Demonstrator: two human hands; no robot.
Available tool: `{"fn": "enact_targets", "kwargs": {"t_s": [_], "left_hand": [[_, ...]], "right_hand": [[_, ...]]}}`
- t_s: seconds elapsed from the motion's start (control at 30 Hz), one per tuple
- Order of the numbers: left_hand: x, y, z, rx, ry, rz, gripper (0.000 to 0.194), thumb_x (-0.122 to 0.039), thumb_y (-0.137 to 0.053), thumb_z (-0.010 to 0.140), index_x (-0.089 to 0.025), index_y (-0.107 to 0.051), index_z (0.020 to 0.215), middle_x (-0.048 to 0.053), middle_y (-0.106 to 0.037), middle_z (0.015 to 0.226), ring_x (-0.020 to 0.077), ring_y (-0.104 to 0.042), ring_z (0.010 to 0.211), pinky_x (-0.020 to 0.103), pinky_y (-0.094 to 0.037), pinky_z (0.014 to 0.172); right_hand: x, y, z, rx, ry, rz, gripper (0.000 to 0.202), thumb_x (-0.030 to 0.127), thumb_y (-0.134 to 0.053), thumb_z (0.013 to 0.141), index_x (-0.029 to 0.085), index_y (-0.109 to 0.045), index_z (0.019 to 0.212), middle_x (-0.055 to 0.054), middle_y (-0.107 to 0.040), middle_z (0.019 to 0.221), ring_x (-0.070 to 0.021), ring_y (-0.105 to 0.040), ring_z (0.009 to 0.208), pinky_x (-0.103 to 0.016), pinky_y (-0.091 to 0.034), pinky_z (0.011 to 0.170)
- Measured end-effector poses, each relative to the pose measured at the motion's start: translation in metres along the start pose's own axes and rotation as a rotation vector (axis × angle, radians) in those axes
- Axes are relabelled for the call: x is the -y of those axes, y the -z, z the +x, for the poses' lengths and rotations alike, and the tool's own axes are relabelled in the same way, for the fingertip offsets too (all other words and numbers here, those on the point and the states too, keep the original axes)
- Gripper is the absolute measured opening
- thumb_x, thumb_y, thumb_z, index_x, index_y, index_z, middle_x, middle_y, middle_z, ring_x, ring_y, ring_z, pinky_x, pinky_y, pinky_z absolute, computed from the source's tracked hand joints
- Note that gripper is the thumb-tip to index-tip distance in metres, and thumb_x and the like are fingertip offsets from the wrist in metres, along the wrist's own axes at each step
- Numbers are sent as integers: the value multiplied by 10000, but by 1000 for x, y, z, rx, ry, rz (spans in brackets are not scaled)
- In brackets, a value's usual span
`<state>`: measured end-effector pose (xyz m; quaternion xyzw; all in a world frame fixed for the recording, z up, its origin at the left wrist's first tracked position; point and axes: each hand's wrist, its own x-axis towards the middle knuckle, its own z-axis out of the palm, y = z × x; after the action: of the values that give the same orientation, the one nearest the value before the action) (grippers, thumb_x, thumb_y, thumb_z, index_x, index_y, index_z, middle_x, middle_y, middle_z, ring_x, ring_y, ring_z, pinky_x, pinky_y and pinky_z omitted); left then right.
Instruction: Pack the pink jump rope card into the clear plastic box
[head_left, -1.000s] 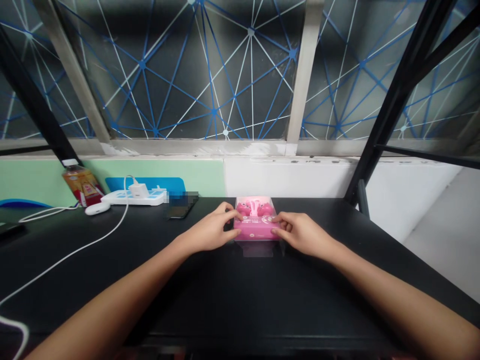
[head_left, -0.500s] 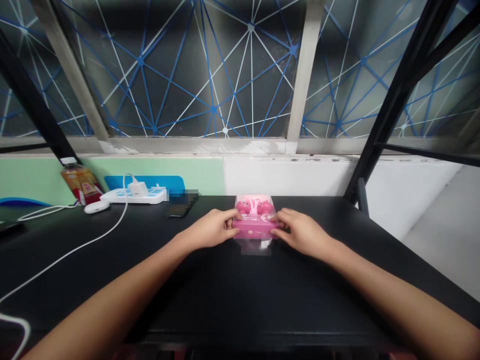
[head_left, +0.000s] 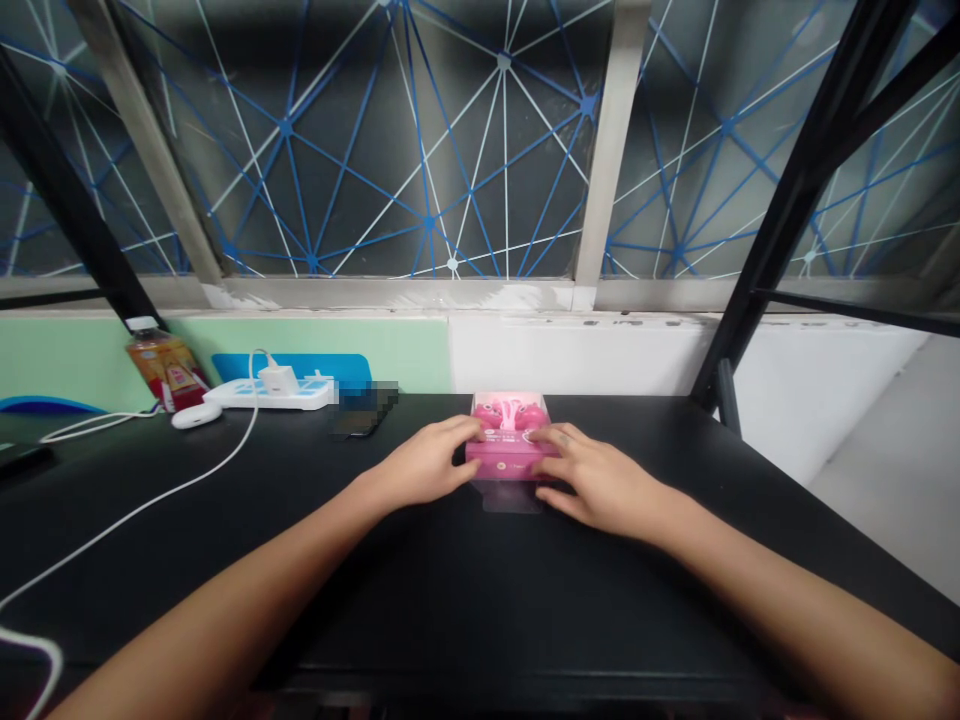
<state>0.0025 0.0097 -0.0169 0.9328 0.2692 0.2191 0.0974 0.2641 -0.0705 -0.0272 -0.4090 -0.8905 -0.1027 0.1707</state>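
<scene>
A small pink box (head_left: 501, 462) lies on the black table, with a clear window on top. Behind the window are pink rounded pieces (head_left: 511, 414) with a pale cord-like strip between them; I cannot make out what they are. A transparent flap (head_left: 510, 497) sticks out from the box's near side. My left hand (head_left: 431, 460) holds the left edge, fingers on top and thumb at the front corner. On the right, my right hand (head_left: 600, 478) has its fingers apart, some resting on the box's top and front, the thumb near the flap.
At the left stand a drink bottle (head_left: 166, 365) and a white power strip (head_left: 311, 394) with a charger (head_left: 277, 378) plugged in. A white cable (head_left: 187, 483) runs across the table (head_left: 465, 610). A dark phone (head_left: 360, 420) lies left of the box. Black frame posts (head_left: 780, 220) rise at both sides.
My right hand has loosened from the box's right corner; its fingers have spread, and the thumb has moved down toward the flap. My left hand stays at the left edge.
</scene>
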Motion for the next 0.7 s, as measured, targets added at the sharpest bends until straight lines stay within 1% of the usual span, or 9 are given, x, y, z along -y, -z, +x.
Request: {"fn": "enact_targets", "kwargs": {"t_s": [0.03,0.1,0.2,0.27,0.4,0.53,0.6,0.63,0.7], "left_hand": [[0,-1,0,1,1,-1,305,-229,-570,874,-233,-571,1179,64,-603,1251,222,-574,1145,374,-464,977],[-1,-2,0,3,1,-5,284,-242,-571,881,-233,-580,1165,63,-605,1240,219,-588,1107,368,-476,950],[-2,-4,1,7,-3,-9,268,-262,-568,893,-227,-583,1158,70,-606,1225,219,-600,1070,360,-495,902],[-3,-4,0,8,-13,-8,266,-265,-572,893,-229,-584,1156,70,-604,1230,224,-591,1090,366,-490,913],[-1,-1,-1,20,-17,-24,267,-256,-588,882,-241,-592,1148,66,-607,1240,228,-581,1120,374,-484,934],[-2,0,-2,23,-1,-34,280,-248,-599,869,-242,-594,1149,63,-602,1265,228,-576,1138,370,-496,924],[-4,1,-2,23,0,-40,292,-241,-600,866,-248,-594,1158,59,-591,1296,234,-556,1180,379,-491,942],[-5,1,-2,24,-1,-44,295,-237,-599,865,-251,-595,1160,57,-586,1310,236,-546,1199,382,-488,950],[-7,1,-1,23,-6,-51,297,-233,-598,864,-254,-598,1160,55,-584,1318,239,-540,1210,387,-485,959]], "right_hand": [[0,0,0,13,0,-5,191,344,-629,872,216,-672,1006,-113,-527,1336,-314,-477,1212,-467,-521,900],[-2,-2,-1,6,-19,-25,196,351,-652,860,208,-662,994,-120,-536,1316,-316,-488,1192,-466,-529,880],[-6,-8,0,-41,-53,-35,95,277,-602,897,199,-638,938,-114,-581,1221,-292,-527,1122,-432,-548,808],[-7,-10,2,-62,-55,-13,74,243,-582,905,199,-626,945,-107,-594,1175,-280,-535,1088,-416,-554,773],[-5,-10,6,-61,-34,9,97,184,-558,896,210,-640,942,-102,-589,1194,-281,-519,1091,-410,-558,748],[-5,-5,2,-12,-17,16,187,146,-527,890,226,-695,911,-89,-572,1288,-298,-493,1169,-431,-566,785],[-6,0,-1,17,-9,31,227,132,-516,886,232,-714,935,-82,-549,1347,-296,-481,1214,-453,-556,848],[-6,2,-3,33,-4,42,217,146,-529,883,231,-721,942,-79,-534,1373,-296,-471,1237,-463,-543,889],[-6,6,-6,60,-2,61,160,228,-594,871,223,-724,964,-82,-501,1417,-305,-442,1279,-480,-507,960]]}}
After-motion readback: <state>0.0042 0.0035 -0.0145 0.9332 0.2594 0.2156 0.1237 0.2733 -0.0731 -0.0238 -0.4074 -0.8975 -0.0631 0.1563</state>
